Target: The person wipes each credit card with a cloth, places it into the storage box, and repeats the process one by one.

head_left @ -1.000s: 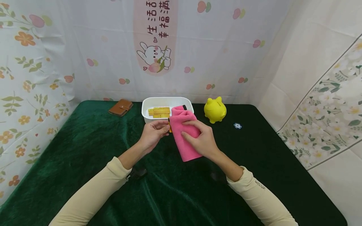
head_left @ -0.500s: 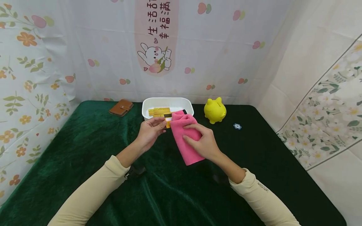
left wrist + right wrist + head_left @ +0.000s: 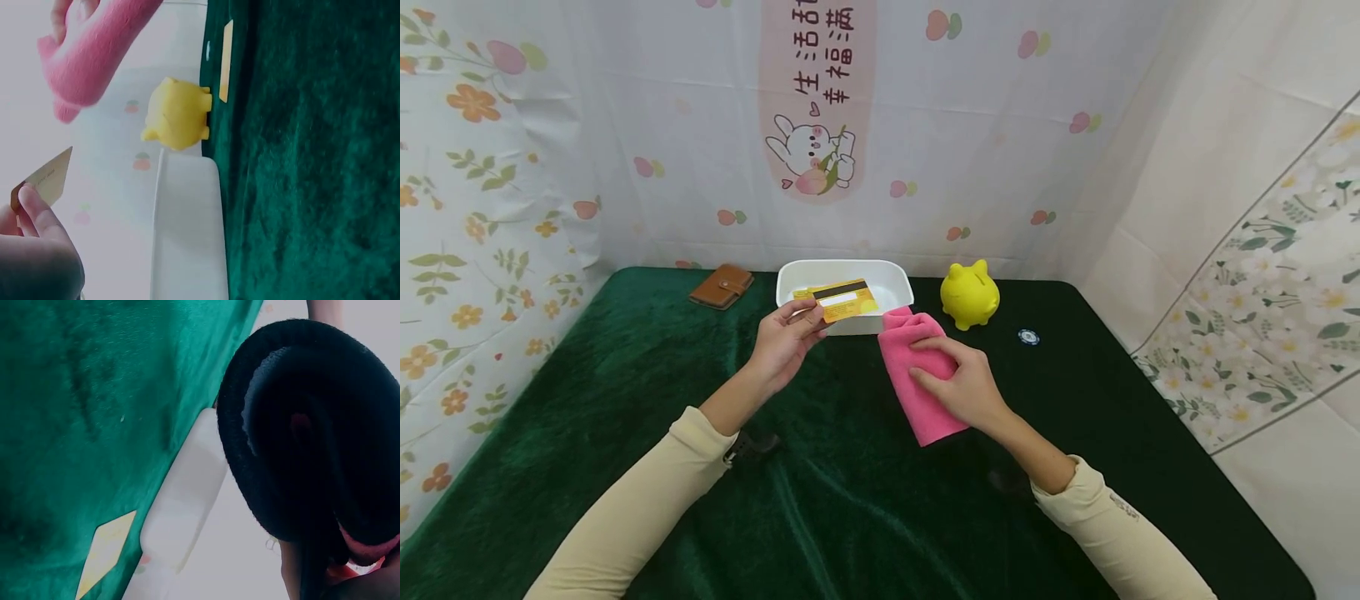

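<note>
In the head view my left hand pinches a yellow bank card with a black stripe, thumb on its near end. The card is in front of the white tub and hides part of its contents. My right hand grips a folded pink cloth, which hangs to the right of the card, apart from it. From the right wrist, the cloth's dark inner side fills much of the view. In the left wrist view, the card stands tilted between thumb and fingers.
A brown wallet lies left of the tub. To its right stand a yellow piggy bank and a blue-white chip. The left wrist view has a flat yellow piece on the green tablecloth.
The card has come out from behind the cloth's left edge and now shows its striped face. My right hand has moved right with the cloth; my left hand has shifted slightly left.
</note>
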Action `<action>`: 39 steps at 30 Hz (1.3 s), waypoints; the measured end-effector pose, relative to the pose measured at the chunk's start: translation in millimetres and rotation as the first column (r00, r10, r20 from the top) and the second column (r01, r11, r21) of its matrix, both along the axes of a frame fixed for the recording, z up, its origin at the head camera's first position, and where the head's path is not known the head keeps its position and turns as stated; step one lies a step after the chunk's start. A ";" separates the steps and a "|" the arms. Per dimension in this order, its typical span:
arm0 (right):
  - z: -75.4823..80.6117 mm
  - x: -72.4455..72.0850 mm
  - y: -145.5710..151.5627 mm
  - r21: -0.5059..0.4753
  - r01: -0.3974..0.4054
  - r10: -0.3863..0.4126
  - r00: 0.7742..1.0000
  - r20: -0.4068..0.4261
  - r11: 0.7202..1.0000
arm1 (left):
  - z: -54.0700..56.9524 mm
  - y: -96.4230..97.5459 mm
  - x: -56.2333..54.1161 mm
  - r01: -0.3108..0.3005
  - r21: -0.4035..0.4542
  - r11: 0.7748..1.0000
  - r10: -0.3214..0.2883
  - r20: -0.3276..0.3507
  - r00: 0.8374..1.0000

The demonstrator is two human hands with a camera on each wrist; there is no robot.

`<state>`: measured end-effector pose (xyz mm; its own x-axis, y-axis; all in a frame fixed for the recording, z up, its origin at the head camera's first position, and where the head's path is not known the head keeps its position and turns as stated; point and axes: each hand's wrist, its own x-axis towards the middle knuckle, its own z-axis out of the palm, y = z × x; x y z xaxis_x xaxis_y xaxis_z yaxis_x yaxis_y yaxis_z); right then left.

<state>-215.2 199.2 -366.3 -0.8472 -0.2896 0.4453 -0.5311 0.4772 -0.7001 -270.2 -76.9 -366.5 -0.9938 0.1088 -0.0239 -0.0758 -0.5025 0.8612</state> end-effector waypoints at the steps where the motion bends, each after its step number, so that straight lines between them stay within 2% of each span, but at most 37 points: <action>1: 0.0 0.4 1.3 0.000 -0.001 0.001 1.000 0.004 1.000 | -0.3 -1.5 -1.0 -0.001 -0.001 1.000 0.001 0.002 1.000; 11: 7.9 9.4 17.0 -0.024 0.046 -0.045 0.998 0.043 0.999 | -8.9 -9.4 -14.3 -0.037 -0.006 0.999 0.037 0.040 0.998; 20: 6.3 10.1 35.5 -0.033 0.098 -0.097 0.995 0.032 0.995 | -13.0 -11.0 -26.5 -0.075 0.010 0.997 0.075 0.063 0.995; 31: 8.1 16.0 47.1 -0.057 0.127 -0.123 0.990 0.065 0.990 | -17.1 -12.2 -38.9 -0.102 -0.006 0.995 0.102 0.096 0.990; 39: 7.6 17.1 51.5 -0.054 0.140 -0.136 0.988 0.069 0.989 | -20.2 -13.2 -41.8 -0.084 0.050 0.995 0.077 0.126 0.989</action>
